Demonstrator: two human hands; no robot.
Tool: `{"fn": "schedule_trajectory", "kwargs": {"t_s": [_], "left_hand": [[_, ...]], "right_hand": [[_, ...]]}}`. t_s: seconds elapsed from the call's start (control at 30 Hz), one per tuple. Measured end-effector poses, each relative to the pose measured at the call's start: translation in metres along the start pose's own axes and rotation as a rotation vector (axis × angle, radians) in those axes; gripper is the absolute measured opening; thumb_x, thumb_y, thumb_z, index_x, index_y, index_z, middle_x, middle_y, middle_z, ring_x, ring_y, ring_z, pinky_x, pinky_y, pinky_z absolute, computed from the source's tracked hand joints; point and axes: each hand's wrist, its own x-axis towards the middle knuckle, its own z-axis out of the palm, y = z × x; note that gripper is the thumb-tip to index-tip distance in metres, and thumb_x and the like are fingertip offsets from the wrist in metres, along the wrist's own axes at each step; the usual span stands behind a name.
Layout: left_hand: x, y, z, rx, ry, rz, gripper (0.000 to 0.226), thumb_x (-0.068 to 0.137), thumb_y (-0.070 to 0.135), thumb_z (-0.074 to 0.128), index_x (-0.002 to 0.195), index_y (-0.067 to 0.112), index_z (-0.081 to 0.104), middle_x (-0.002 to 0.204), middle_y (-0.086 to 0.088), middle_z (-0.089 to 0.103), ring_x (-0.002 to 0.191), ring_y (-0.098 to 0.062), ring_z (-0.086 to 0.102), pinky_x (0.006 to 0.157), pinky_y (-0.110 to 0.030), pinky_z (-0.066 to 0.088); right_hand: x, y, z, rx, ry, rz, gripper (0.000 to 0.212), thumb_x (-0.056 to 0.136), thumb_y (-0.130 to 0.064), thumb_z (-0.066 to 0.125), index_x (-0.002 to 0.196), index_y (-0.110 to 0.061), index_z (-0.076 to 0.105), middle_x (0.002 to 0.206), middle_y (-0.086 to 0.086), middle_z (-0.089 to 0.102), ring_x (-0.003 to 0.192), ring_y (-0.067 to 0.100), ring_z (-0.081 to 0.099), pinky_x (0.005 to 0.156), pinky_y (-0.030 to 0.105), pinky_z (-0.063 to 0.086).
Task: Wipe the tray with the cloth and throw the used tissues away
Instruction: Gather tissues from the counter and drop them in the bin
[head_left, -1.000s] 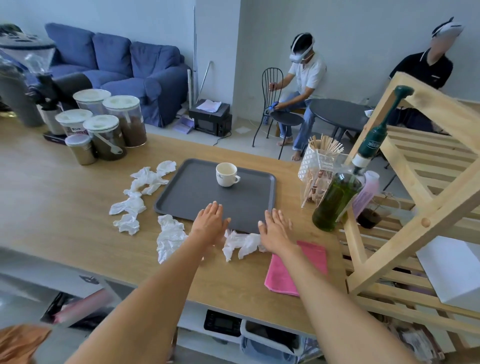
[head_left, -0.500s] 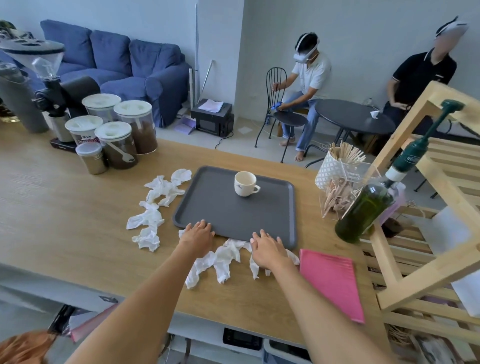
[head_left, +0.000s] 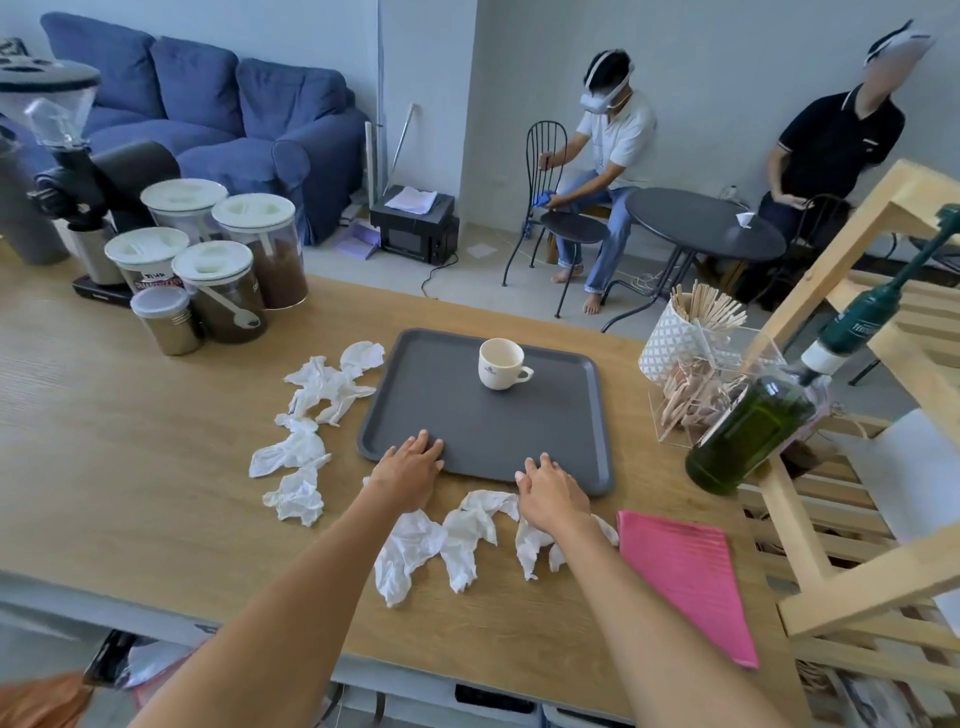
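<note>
A dark grey tray (head_left: 467, 431) lies on the wooden counter with a white cup (head_left: 501, 364) standing on its far part. My left hand (head_left: 408, 467) rests flat, palm down, on the tray's near left rim. My right hand (head_left: 550, 491) lies flat over the near right rim, its wrist above crumpled tissues. Several white used tissues (head_left: 452, 540) lie along the tray's near edge, and more tissues (head_left: 311, 415) are strewn to its left. A folded pink cloth (head_left: 685, 577) lies right of my right hand, untouched.
Coffee jars (head_left: 223, 280) and a grinder (head_left: 67, 171) stand at the back left. A green bottle (head_left: 753, 426), a stick holder (head_left: 685, 338) and a wooden rack (head_left: 883, 467) crowd the right side. Two people sit by a round table (head_left: 701, 228) beyond the counter.
Both hands have stayed flat at the tray's near edge, fingers reaching a little further onto it. The view has shifted slightly. Nothing was picked up.
</note>
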Motion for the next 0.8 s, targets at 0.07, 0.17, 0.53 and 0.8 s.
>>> {"fn": "schedule_trajectory", "kwargs": {"t_s": [0.07,0.17,0.53,0.8], "left_hand": [[0.007,-0.002,-0.002,-0.021,-0.005,0.003,0.051,0.103,0.022,0.027,0.152,0.016,0.012,0.162,-0.008,0.003,0.150,-0.029,0.005,0.119,-0.048,0.025],[0.017,-0.003,-0.006,-0.035,0.007,0.009,0.052,0.103,0.021,0.028,0.152,0.017,0.010,0.162,-0.008,0.002,0.150,-0.029,0.006,0.117,-0.046,0.028],[0.048,-0.003,-0.017,-0.079,0.083,0.028,0.056,0.103,0.018,0.031,0.152,0.017,0.004,0.161,-0.012,0.000,0.149,-0.028,0.006,0.118,-0.046,0.024],[0.058,-0.002,-0.022,-0.129,0.103,0.009,0.053,0.105,0.022,0.023,0.152,0.017,0.001,0.162,-0.009,-0.001,0.150,-0.025,0.004,0.120,-0.045,0.019]], "right_hand": [[0.006,0.000,-0.001,0.011,0.016,0.013,0.050,0.102,-0.034,0.030,0.147,-0.012,0.029,0.159,0.010,0.020,0.144,0.026,0.025,0.113,0.039,0.031],[0.013,0.002,-0.003,0.004,0.047,0.023,0.051,0.101,-0.034,0.035,0.146,-0.011,0.031,0.158,0.011,0.022,0.143,0.026,0.027,0.111,0.039,0.034],[0.039,0.010,-0.012,0.019,0.101,0.059,0.051,0.101,-0.034,0.035,0.147,-0.011,0.030,0.158,0.012,0.022,0.144,0.027,0.027,0.113,0.038,0.033],[0.047,0.011,-0.013,0.009,0.138,0.068,0.051,0.102,-0.035,0.032,0.147,-0.012,0.029,0.158,0.012,0.023,0.144,0.026,0.025,0.115,0.038,0.031]]}}
